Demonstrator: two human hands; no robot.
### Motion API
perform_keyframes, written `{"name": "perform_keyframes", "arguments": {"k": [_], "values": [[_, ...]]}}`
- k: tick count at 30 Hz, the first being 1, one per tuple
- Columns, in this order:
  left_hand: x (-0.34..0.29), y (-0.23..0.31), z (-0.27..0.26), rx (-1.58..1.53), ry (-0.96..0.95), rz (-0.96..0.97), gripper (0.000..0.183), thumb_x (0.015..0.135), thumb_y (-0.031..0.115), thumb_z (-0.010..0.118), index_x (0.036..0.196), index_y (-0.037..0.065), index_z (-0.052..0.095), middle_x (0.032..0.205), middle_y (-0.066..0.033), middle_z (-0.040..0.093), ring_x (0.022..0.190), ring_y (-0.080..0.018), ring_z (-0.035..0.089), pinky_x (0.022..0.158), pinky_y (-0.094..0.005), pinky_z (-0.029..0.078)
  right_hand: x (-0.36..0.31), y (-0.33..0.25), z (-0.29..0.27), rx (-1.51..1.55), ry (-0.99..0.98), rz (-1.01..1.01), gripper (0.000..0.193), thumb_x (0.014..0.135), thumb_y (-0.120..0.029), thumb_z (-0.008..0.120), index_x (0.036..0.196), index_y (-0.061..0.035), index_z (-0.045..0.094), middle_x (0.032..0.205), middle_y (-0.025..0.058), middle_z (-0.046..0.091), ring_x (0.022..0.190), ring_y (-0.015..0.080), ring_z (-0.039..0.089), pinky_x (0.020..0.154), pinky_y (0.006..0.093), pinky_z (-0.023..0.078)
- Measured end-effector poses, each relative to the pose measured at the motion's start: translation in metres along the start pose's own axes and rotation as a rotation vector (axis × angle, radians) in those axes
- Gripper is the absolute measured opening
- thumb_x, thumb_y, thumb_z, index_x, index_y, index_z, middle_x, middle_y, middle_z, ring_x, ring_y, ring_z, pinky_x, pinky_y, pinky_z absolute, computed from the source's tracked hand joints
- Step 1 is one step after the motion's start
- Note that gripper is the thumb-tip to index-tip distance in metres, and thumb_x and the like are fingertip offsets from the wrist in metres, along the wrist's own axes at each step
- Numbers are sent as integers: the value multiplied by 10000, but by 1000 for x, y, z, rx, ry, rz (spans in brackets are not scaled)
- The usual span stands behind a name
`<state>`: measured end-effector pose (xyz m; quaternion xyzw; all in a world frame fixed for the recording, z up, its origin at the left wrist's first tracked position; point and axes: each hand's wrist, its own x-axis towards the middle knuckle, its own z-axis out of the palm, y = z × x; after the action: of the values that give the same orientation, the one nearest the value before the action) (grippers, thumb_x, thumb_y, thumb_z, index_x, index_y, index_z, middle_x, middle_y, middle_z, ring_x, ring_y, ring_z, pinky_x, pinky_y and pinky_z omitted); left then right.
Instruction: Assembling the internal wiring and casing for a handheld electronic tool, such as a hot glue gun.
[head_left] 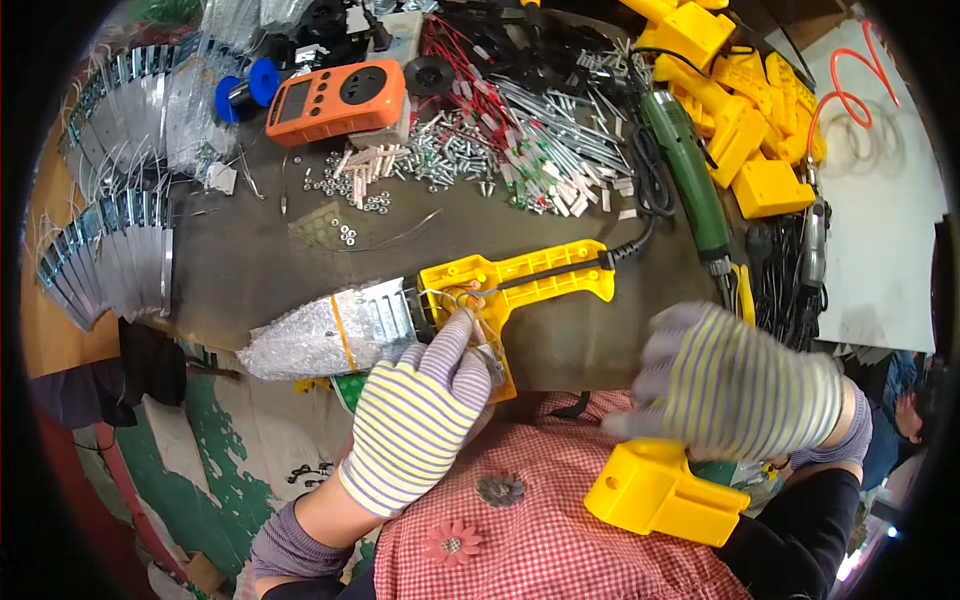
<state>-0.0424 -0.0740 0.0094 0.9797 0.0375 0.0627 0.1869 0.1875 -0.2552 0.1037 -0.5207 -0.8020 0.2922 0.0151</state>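
On the table in front of me lies an open yellow plastic housing half [555,270] with a handle. A black cord runs along the handle, and thin wires show in its wider part. Joined to its left end is a metal plate part [385,312], with bubble wrap [305,340] held by an orange band further left. My left hand [420,420], in a striped glove, grips the housing's near side, its fingertips at the wires. My right hand [735,380], gloved too, is blurred by motion; its fingers cannot be made out. Below it is another yellow housing piece [665,495] by my lap.
A green electric screwdriver [690,180] lies on the right, near piled yellow housings [735,130]. Screws [455,150], red wires [465,70] and an orange meter [335,100] fill the far side. Fanned metal plates [115,250] stand at left. A red coiled hose [845,95] hangs at right.
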Motion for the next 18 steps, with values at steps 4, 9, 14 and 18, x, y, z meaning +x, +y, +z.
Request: {"name": "perform_keyframes", "arguments": {"k": [4,9,14,18], "values": [[-3,2,2,-12,37,-24,503,671,191,823,1078,2,596,1269,-267,599,932,-429,660,768,-484,541,7,7,28,105,221,-169,428,802,-261,631,1201,-104,641,944,41,621,928,266,625,826,418,499],[-3,3,-3,-58,17,-1,534,707,305,788,1113,11,605,1322,-255,568,913,-370,642,791,-482,513,18,31,44,982,1191,138,510,896,-282,676,1323,-45,528,924,27,576,864,183,556,828,374,468],[-5,3,-1,-44,53,3,497,711,227,769,1122,7,600,1322,-260,573,909,-392,647,793,-479,528,46,52,57,1316,1406,-52,612,815,-299,739,1306,-37,483,1006,95,562,975,255,574,932,430,490],[-7,4,-1,-45,72,-15,414,737,129,725,1109,0,598,1307,-261,587,895,-401,644,785,-492,523,61,44,60,1194,1330,213,671,804,-384,789,1290,-27,494,991,63,579,950,203,581,914,389,493]]}}
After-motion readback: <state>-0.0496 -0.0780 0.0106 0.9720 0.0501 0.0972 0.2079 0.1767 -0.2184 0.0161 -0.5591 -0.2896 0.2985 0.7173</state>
